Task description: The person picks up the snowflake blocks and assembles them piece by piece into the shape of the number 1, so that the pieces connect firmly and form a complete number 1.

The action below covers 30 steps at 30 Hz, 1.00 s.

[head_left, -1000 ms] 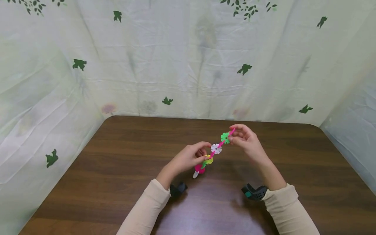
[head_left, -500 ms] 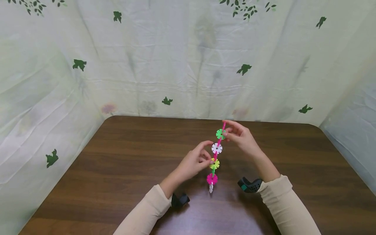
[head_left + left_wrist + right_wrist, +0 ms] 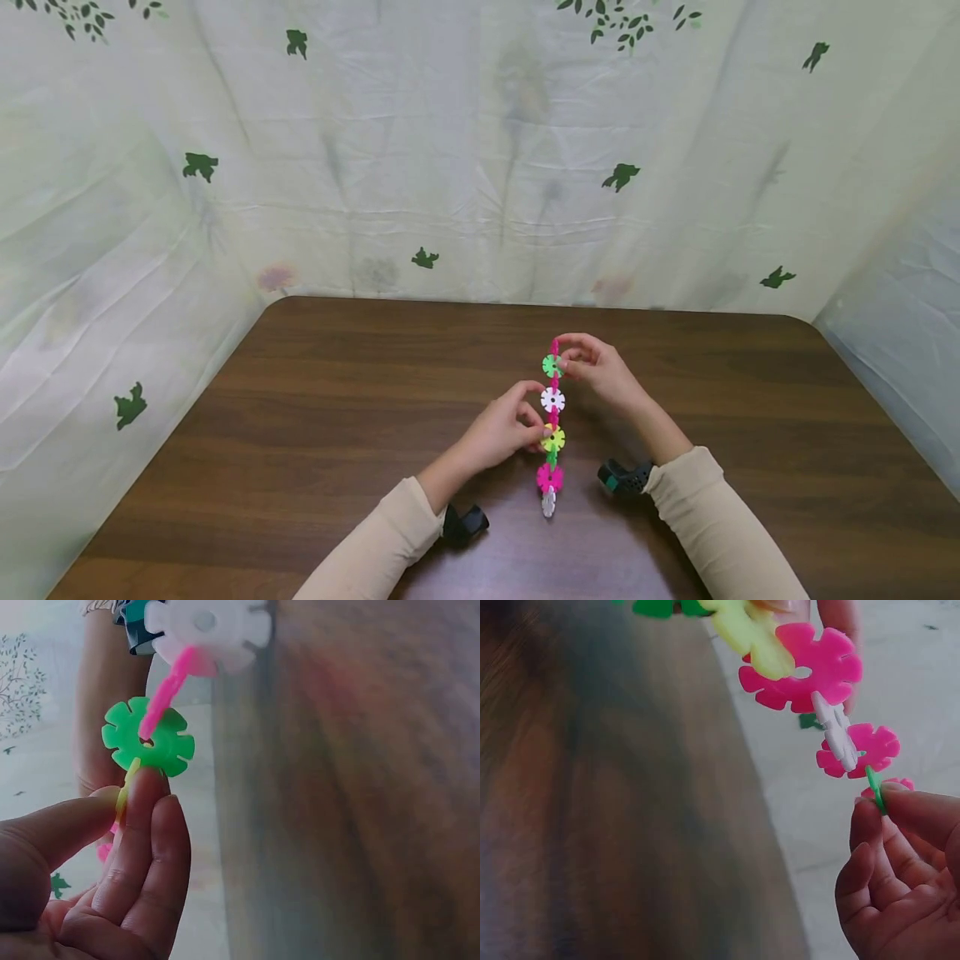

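A chain of notched, flower-shaped plastic linking discs runs almost straight from far to near in the head view. My left hand (image 3: 501, 427) pinches its yellow disc (image 3: 555, 440) between thumb and fingers, as the left wrist view confirms. Farther up, the green disc (image 3: 551, 366) is pinched by my right hand (image 3: 600, 371), with a pink disc (image 3: 555, 347) at the far tip. Between the hands sits a white disc (image 3: 552, 400) joined by pink ones seen edge-on. Below the left hand hang a green disc (image 3: 171, 746), a pink disc (image 3: 550, 478) and a white disc (image 3: 549, 502).
The chain is held over a dark brown wooden table (image 3: 337, 400). Black wrist devices (image 3: 465, 525) sit at both cuffs. A pale curtain (image 3: 450, 167) with leaf prints stands behind the table's far edge, and more fabric hangs at both sides.
The chain has swung from a diagonal to nearly straight away from me, its near end moving right and closer. My right hand has shifted left; my left hand slightly right and nearer.
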Each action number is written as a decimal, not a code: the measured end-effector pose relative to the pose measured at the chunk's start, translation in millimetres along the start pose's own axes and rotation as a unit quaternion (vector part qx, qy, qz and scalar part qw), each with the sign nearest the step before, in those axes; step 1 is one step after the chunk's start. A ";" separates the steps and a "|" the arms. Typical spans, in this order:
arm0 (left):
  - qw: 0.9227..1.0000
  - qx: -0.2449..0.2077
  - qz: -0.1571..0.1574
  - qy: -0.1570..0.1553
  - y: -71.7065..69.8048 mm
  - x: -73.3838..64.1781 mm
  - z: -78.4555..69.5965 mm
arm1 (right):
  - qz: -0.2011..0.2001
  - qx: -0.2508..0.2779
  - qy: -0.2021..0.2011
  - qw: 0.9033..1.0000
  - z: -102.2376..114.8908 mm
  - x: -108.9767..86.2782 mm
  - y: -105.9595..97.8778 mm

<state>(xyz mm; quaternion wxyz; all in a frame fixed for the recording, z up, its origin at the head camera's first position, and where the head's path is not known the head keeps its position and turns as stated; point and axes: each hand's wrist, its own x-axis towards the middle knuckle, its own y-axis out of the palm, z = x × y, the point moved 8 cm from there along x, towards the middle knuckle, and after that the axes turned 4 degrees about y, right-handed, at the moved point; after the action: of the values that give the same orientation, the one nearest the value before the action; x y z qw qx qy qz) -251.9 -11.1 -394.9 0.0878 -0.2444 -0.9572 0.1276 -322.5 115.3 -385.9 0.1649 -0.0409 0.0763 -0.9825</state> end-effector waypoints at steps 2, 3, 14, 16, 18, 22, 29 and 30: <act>1.000 0.006 0.004 -0.008 1.9 -0.1 2.8 | 0.000 0.003 0.018 1.000 -8.9 0.9 1.3; 1.000 0.008 0.005 -0.013 2.7 -0.2 4.0 | -0.001 0.000 0.025 1.000 -13.0 1.2 1.6; 0.997 0.048 0.014 -0.065 10.9 1.4 18.9 | 0.002 -0.084 0.069 0.994 -31.0 0.5 7.8; 0.996 0.055 0.016 -0.068 11.9 1.9 20.1 | 0.006 -0.095 0.072 0.993 -32.2 -0.2 8.7; 0.996 0.061 0.018 -0.070 12.8 2.0 20.9 | 0.009 -0.109 0.074 0.991 -32.8 -1.1 9.3; 0.995 0.073 0.020 -0.071 13.8 2.0 21.0 | 0.012 -0.136 0.071 0.988 -40.9 1.9 8.3; 0.992 0.106 0.022 -0.072 11.9 1.7 19.4 | 0.004 -0.157 0.086 0.984 -40.9 0.7 3.1; 0.991 0.114 0.021 -0.068 10.3 1.5 18.6 | 0.002 -0.163 0.086 0.983 -39.7 -0.3 1.2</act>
<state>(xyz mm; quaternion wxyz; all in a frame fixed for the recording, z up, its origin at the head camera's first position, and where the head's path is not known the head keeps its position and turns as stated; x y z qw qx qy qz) -252.9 -5.4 -415.4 0.0470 -0.2437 -0.9347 0.2545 -326.1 119.7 -425.2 0.1508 0.0180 0.2492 -0.9565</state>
